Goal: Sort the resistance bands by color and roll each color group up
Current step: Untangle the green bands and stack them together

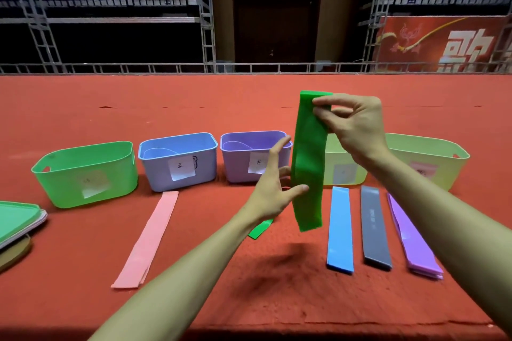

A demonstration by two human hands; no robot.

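- The right hand [352,130] pinches the top end of a green band [307,163] between thumb and curled fingers. The band hangs straight down above the middle of the red surface [83,243], its lower end clear of it.
- The left hand [273,188] is at the band's left edge, fingers straight and spread. The thumb tip appears to touch that edge, and nothing is gripped.
- A second green band [260,230] lies flat on the surface, mostly hidden beneath the left wrist.
- A pink band [149,238] lies left of centre, slanting from the blue bin [155,171] towards the near edge.
- Right of the hanging band lie three flat strips side by side with narrow gaps: a blue band [340,230], a grey band [375,227] and a purple band [412,241], the last looking like a stack.
- Five bins line the back: a green bin [69,185], the blue bin, a purple bin [235,166], a pale yellow-green bin [349,171] partly behind the hanging band, and a pale yellow bin [432,163].
- Stacked lids [16,219] sit at the left edge.
- Bare surface lies between the pink band and the blue band, reaching the near edge under both forearms.
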